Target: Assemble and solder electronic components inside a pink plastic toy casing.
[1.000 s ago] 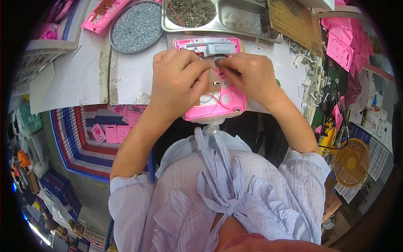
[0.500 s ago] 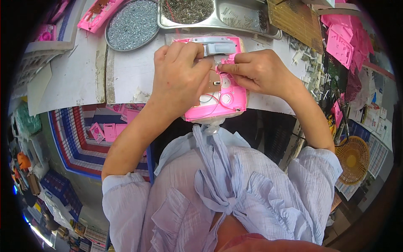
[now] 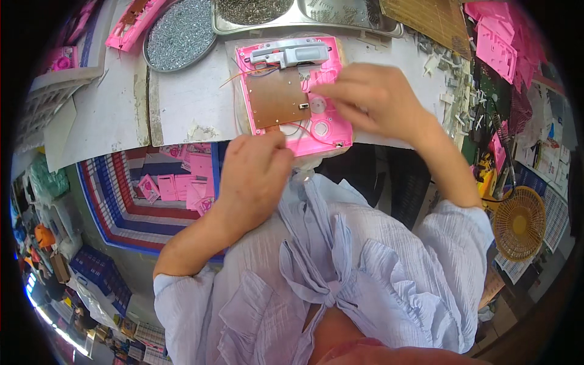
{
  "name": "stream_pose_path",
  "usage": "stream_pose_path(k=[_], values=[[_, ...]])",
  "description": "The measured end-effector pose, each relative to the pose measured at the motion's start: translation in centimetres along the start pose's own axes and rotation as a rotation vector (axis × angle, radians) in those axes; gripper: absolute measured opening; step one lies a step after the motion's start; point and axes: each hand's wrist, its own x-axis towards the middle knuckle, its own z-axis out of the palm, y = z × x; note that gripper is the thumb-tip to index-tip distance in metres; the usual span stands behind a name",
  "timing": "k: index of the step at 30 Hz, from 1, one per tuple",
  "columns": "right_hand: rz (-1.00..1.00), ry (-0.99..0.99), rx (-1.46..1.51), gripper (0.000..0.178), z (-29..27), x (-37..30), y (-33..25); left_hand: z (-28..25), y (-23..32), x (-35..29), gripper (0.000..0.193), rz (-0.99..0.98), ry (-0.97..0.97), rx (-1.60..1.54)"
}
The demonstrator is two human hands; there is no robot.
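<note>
A pink plastic housing lies on a clear plastic bag at the table's near edge. A brown circuit board covers its left part, with a small black-and-white switch at the board's right edge. Along the housing's far side sits a grey mechanism, and thin red and dark wires run around the board. My left hand is closed at the near left edge of the housing, its fingertips gripping there. Over the housing's right side is my right hand, slightly blurred, index finger stretched out and thumb apart, nothing visible in it.
Behind the housing stand a round tray of silvery screws and a metal tray with darker small parts. White and grey pieces lie to the right. Below the table, left, a striped basket holds pink parts.
My left hand has drawn back from over the board to the near edge, uncovering the board. The housing has shifted slightly left. My right hand has lifted a little from its parts.
</note>
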Motion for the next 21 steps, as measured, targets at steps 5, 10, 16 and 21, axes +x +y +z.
stream_pose_path(k=[5, 10, 16, 21], values=[[0.030, 0.100, 0.003, 0.048, 3.8, -2.0, -5.8, -0.9, 0.2, -1.8, 0.022, -0.131, 0.126, -0.083], [0.138, 0.117, -0.058, 0.048, 5.9, -1.2, -9.1, -1.0, -1.0, -3.2, 0.022, -0.260, 0.216, -0.110], [0.120, 0.185, -0.068, 0.037, 7.5, 1.0, -10.4, -1.0, -2.3, -4.5, 0.016, -0.160, 0.192, -0.054], [0.103, 0.211, -0.011, 0.027, 7.7, 0.7, -10.3, 1.2, -1.1, -6.4, 0.007, -0.115, -0.122, -0.075]])
